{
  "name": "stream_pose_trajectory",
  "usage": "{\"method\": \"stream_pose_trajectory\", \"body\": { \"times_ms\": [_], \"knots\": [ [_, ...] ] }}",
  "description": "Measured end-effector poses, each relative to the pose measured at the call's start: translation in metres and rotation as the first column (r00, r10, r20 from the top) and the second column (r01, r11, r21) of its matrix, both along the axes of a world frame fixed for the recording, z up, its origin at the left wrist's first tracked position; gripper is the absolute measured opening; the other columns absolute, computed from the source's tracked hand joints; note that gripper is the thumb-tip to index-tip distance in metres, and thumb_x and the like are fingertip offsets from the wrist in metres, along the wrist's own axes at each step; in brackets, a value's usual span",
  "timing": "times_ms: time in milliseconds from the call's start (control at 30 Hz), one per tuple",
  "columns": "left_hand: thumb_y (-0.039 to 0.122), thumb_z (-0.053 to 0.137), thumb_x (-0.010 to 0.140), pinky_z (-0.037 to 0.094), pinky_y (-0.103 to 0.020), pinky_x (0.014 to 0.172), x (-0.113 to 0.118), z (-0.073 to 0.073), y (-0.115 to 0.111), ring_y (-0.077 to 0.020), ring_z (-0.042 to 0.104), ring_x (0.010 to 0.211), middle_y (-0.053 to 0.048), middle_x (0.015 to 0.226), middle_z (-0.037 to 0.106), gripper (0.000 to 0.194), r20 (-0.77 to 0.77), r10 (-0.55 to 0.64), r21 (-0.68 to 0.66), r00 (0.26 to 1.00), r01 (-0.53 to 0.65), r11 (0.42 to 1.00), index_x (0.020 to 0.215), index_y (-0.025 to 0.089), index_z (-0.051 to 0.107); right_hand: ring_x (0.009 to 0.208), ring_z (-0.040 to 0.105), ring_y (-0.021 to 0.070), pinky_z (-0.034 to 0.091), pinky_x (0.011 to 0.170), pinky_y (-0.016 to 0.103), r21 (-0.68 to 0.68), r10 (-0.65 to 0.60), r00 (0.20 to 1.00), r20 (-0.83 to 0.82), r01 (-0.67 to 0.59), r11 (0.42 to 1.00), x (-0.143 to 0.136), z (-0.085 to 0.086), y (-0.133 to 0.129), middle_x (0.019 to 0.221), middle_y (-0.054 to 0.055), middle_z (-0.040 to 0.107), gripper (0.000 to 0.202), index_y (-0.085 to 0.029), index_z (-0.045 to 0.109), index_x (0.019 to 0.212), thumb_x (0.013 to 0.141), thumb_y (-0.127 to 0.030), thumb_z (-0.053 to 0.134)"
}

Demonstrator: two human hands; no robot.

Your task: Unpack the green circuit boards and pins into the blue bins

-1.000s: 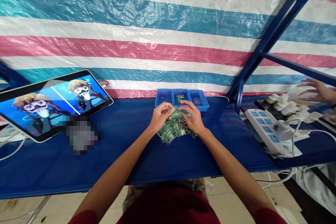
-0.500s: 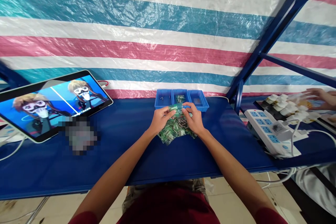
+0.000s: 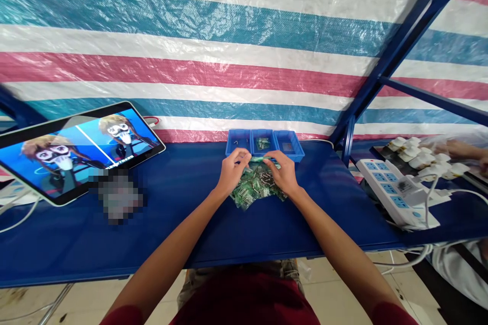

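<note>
Between my left hand [image 3: 232, 171] and my right hand [image 3: 283, 172] is a small green and clear plastic bag [image 3: 257, 159], pinched at both ends. It looks narrow, folded or seen edge-on; its contents are hard to make out. Just below it on the table lies a pile of similar small bags [image 3: 255, 189], with metal pieces like screws showing through. Right behind my hands stand three joined blue bins. A few small metal pieces lie in the left bin [image 3: 230, 148], a green bag in the middle bin [image 3: 253, 148], and small dark pieces in the right bin [image 3: 299, 150].
A tablet [image 3: 76, 155] with a lit screen leans at the left of the blue table [image 3: 183, 203], beside a pixelated patch. On the right are a power strip [image 3: 392, 188], several white plugs [image 3: 409, 153], cables and a blue frame post [image 3: 345, 137]. Another person's hand [image 3: 459, 151] shows at far right.
The bag between my hands has turned or folded from a flat face into a narrow strip. My left fingers have risen slightly. The other person's hand has shifted.
</note>
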State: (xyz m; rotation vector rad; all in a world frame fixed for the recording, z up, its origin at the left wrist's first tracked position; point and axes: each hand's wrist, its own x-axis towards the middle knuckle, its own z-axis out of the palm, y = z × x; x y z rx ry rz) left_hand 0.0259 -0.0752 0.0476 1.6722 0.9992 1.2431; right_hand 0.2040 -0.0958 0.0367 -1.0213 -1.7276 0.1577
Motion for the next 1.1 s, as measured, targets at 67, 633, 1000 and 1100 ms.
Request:
{"method": "stream_pose_trajectory", "body": {
  "times_ms": [67, 633, 1000, 1100],
  "knots": [
    [0.051, 0.054, 0.085, 0.046, -0.021, 0.054, -0.0008, 0.0001, 0.0011, -0.0163, 0.061, 0.075, -0.007, 0.092, 0.067, 0.038, 0.035, -0.047, 0.037, 0.998, 0.046, 0.998, 0.101, 0.018, 0.062, 0.072, 0.062, 0.0195, 0.05, 0.071, 0.033, -0.039, -0.023, 1.0, -0.006, 0.022, 0.999, -0.0008, 0.0007, -0.0002, 0.076, 0.005, 0.066, 0.025, -0.02, 0.064, 0.081, 0.092, -0.038, 0.05],
    [0.047, 0.065, 0.079, 0.042, -0.022, 0.045, 0.0012, 0.0016, 0.0017, -0.0093, 0.047, 0.041, 0.006, 0.052, 0.048, 0.03, 0.105, -0.075, -0.035, 0.992, 0.079, 0.996, 0.086, 0.019, 0.058, 0.103, 0.06, 0.0214, 0.05, 0.086, 0.039, -0.006, 0.098, 0.995, -0.002, -0.098, 0.995, -0.0019, 0.0017, -0.0034, 0.119, 0.011, 0.057, 0.02, -0.023, 0.064, 0.099, 0.091, -0.024, 0.045],
    [0.046, 0.063, 0.081, 0.048, -0.026, 0.062, -0.0028, 0.003, 0.0028, -0.0153, 0.058, 0.068, -0.004, 0.077, 0.06, 0.03, -0.078, -0.077, 0.094, 0.994, 0.085, 0.992, 0.078, 0.016, 0.066, 0.057, 0.06, 0.0157, 0.052, 0.064, 0.03, -0.147, 0.015, 0.993, -0.119, -0.033, 0.989, -0.0036, -0.0033, -0.0039, 0.065, -0.002, 0.063, 0.023, -0.022, 0.056, 0.108, 0.089, -0.036, 0.054],
    [0.044, 0.064, 0.08, 0.045, -0.023, 0.051, -0.0005, 0.0019, 0.0015, -0.011, 0.05, 0.05, 0.003, 0.057, 0.05, 0.028, 0.025, -0.026, 0.004, 0.999, 0.026, 1.0, 0.089, 0.018, 0.061, 0.061, 0.061, 0.015, 0.052, 0.065, 0.03, -0.11, 0.09, 0.988, -0.125, -0.104, 0.988, -0.0037, -0.0006, -0.0065, 0.073, 0.0, 0.063, 0.027, -0.023, 0.051, 0.119, 0.095, -0.029, 0.042]
  ]
}}
